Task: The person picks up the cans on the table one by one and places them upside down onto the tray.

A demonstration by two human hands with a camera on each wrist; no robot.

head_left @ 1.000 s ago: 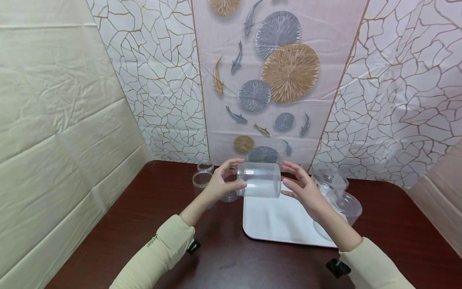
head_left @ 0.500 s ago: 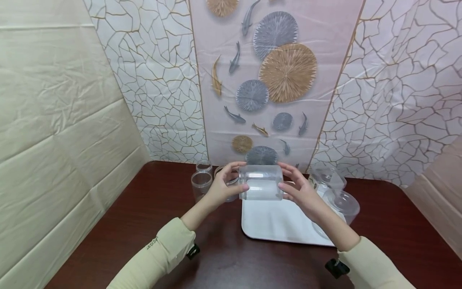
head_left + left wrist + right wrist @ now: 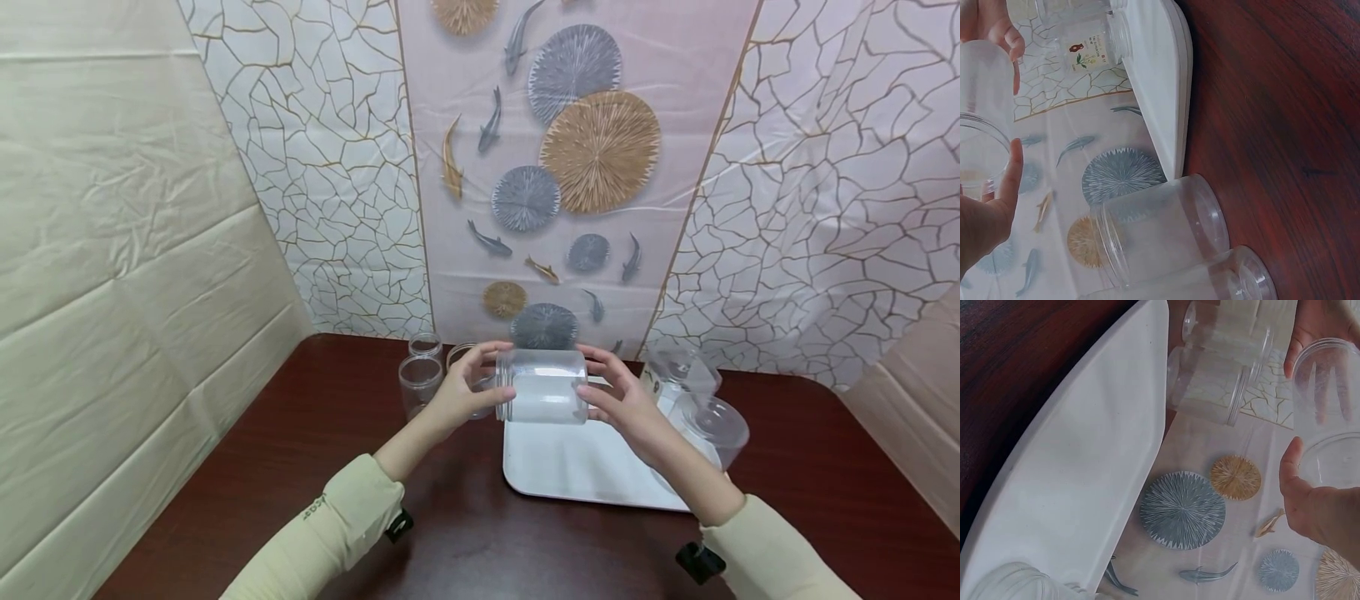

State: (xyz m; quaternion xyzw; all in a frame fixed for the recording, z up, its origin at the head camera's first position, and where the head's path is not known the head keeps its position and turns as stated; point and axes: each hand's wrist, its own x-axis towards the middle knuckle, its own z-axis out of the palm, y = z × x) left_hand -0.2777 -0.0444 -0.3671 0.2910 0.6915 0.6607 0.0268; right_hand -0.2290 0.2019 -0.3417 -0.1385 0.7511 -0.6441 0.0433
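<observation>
A clear plastic jar (image 3: pixel 546 387) lies on its side in the air, held between both hands over the rear left part of the white tray. My left hand (image 3: pixel 459 390) grips its threaded mouth end, thumb in front and fingers behind. My right hand (image 3: pixel 628 398) holds the base end with thumb and fingers. The left wrist view shows the jar (image 3: pixel 988 94) with its ringed mouth toward the left hand (image 3: pixel 985 219). In the right wrist view the right hand (image 3: pixel 1319 500) spans the round base, and left-hand fingers show through the clear wall.
Several clear jars (image 3: pixel 420 382) stand on the dark red table (image 3: pixel 465 542) left of the white tray (image 3: pixel 577 475). More clear containers (image 3: pixel 711 425) stand at the tray's right side; one jar (image 3: pixel 1088 47) bears a printed label. A patterned sheet (image 3: pixel 360 208) hangs behind the table.
The right hand has closed in from the right and now holds the jar's base end. The jar has sunk slightly in the head view; the left hand keeps its grip on the mouth.
</observation>
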